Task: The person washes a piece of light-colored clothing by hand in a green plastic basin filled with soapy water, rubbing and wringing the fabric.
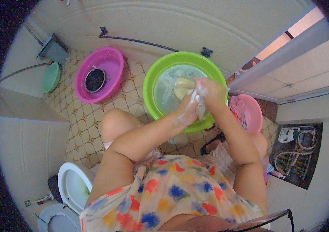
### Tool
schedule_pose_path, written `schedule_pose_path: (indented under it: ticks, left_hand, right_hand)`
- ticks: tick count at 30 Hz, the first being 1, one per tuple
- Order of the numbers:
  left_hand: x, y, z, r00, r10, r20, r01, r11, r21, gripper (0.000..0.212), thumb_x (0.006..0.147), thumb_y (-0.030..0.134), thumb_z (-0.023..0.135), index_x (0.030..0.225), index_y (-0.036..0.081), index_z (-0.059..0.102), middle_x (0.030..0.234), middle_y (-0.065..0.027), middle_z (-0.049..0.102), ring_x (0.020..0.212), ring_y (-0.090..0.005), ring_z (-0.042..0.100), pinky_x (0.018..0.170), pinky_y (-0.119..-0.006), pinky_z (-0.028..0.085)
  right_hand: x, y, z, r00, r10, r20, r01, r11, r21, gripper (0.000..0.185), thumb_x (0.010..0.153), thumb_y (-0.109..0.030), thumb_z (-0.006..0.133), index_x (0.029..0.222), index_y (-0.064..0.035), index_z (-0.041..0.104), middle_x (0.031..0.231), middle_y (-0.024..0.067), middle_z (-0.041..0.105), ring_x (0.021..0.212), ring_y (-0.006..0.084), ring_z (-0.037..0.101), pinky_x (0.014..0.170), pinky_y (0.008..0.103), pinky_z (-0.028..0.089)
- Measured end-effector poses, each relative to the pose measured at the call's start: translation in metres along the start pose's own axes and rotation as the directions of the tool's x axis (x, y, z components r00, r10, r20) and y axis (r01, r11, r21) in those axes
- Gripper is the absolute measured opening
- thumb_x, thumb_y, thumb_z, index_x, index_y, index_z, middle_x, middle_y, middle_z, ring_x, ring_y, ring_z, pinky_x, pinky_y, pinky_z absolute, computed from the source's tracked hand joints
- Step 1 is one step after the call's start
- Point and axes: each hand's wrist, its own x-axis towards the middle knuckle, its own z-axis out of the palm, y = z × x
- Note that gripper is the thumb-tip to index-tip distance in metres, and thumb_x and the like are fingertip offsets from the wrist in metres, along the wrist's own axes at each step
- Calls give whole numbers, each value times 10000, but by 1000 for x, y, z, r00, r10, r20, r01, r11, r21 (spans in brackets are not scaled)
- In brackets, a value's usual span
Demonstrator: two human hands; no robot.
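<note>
A large lime green plastic basin (pixel 150 95) holds cloudy, sudsy water. Over its right side, my left hand (pixel 186 110) and my right hand (pixel 211 91) come together, both foamy and gripping a wet, soapy whitish cloth (pixel 200 108) between them. Which arm belongs to which side is plain: the left forearm enters from lower left, the right one from lower right. Pale yellow fabric (pixel 183 87) lies in the water beside the hands and may be part of the same cloth. My right hand is blurred.
A magenta basin (pixel 115 72) with a round dark object (pixel 95 80) stands left on the tiled floor, near a small green basin (pixel 52 77). Right is a pink basin (pixel 254 113) with cloth. A toilet (pixel 63 185) is at lower left; a wall rail (pixel 141 42) runs behind.
</note>
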Motion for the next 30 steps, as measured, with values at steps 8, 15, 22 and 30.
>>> schedule_pose_path:
  ticks: [8, 15, 22, 30]
  left_hand:
    - [-13, 9, 18, 999, -13, 51, 9, 997, 80, 203, 821, 251, 446, 945, 93, 481, 947, -72, 519, 877, -177, 507, 768, -335, 420]
    - [-6, 4, 4, 1000, -14, 12, 13, 999, 42, 188, 836, 242, 408, 952, 106, 466, 914, -58, 514, 843, -173, 511, 750, -321, 419]
    - [7, -4, -13, 1000, -12, -7, 13, 998, 55, 222, 819, 196, 424, 1016, 99, 461, 998, -68, 507, 957, -208, 481, 797, -351, 417]
    - [9, -17, -15, 978, -89, 189, 109, 989, -99, 222, 845, 247, 380, 998, 111, 467, 909, -35, 518, 833, -177, 506, 749, -316, 417]
  right_hand:
    - [-22, 16, 46, 940, -269, -210, 263, 963, -57, 169, 721, -251, 525, 631, -108, 534, 578, 72, 528, 512, 231, 521, 479, 351, 403]
    - [-38, -29, 43, 994, -95, 49, 100, 990, -100, 190, 727, -247, 509, 625, -87, 523, 561, 86, 509, 506, 252, 513, 476, 354, 399]
    - [-10, 0, 2, 975, -188, -121, 183, 982, -53, 151, 683, -259, 527, 716, -126, 591, 598, 102, 564, 550, 235, 560, 479, 356, 439]
    - [-9, 28, 16, 944, -269, -190, 273, 962, -6, 212, 736, -259, 530, 664, -60, 525, 528, 78, 508, 482, 254, 502, 451, 356, 392]
